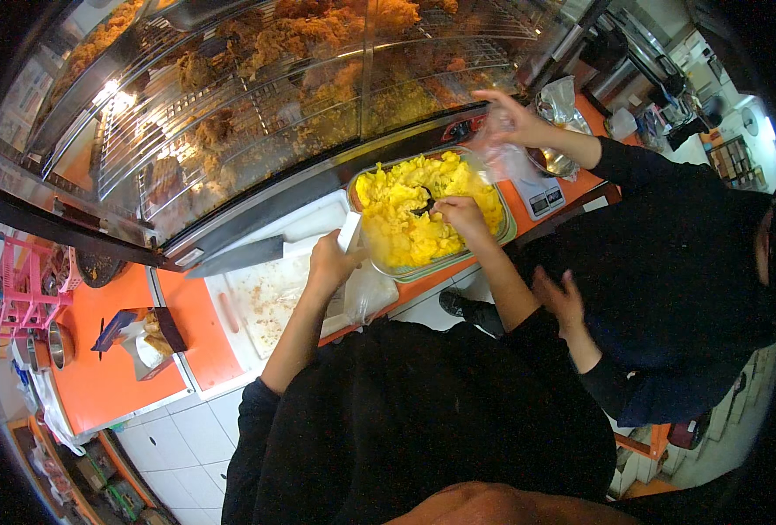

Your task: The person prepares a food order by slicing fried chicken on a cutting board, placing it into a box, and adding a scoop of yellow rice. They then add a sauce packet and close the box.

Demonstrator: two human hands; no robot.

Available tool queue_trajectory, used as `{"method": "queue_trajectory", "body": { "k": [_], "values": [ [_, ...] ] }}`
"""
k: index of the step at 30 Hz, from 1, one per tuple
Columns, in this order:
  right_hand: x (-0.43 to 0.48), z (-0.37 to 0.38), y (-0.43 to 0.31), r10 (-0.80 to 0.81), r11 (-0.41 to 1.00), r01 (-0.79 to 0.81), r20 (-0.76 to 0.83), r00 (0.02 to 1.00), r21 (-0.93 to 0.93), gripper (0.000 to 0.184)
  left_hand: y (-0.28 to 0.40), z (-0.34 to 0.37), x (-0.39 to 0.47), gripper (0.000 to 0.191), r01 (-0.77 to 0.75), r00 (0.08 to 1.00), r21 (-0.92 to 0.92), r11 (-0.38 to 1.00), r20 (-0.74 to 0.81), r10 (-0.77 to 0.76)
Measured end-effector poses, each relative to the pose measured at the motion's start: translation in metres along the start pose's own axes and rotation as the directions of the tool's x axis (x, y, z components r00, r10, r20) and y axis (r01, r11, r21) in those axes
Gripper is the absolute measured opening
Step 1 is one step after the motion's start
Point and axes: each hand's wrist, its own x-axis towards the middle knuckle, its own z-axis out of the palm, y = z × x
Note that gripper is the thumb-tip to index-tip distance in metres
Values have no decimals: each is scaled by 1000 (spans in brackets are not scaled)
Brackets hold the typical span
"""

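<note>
A glass dish holds yellow food, perhaps scrambled egg or mashed potato. My right hand grips a black utensil whose far part is sunk in the food. To the left of the dish, my left hand holds a white box-like container upright. Beside that hand lies a large knife across the edge of a white cutting board strewn with crumbs. A clear plastic bag rests between the board and the dish.
Behind the counter edge stands a glass display case of fried food. A co-worker at the right handles clear plastic near a kitchen scale and a metal bowl. An opened box of food and pink baskets are at the left.
</note>
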Motion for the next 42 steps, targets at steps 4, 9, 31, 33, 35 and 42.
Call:
{"method": "queue_trajectory", "body": {
  "k": [4, 9, 31, 33, 35, 42],
  "values": [
    [-22, 26, -48, -307, 773, 213, -59, 950, -598, 17, -4, 1, 4, 37, -8, 1000, -31, 999, -7, 8],
    [-41, 48, -70, -350, 713, 320, 79, 933, -623, 15, 3, 2, 4, 32, -21, 998, -195, 981, -59, 9],
    [-30, 35, -26, 24, 858, -145, 245, 969, 492, 22, 76, -18, 50, 89, -32, 983, 388, 921, -154, 99],
    [-30, 41, -48, 126, 796, -264, 277, 953, 545, 23, 74, -29, 59, 88, -52, 984, 357, 933, -140, 109],
    [-32, 43, -52, 180, 771, -295, 251, 951, 565, 24, 72, -34, 69, 87, -106, 989, 206, 973, -80, 125],
    [-39, 36, -49, 165, 790, -139, 11, 986, 597, 19, 114, -97, 21, 63, -278, 909, 128, 952, -287, 303]
  ]
}}
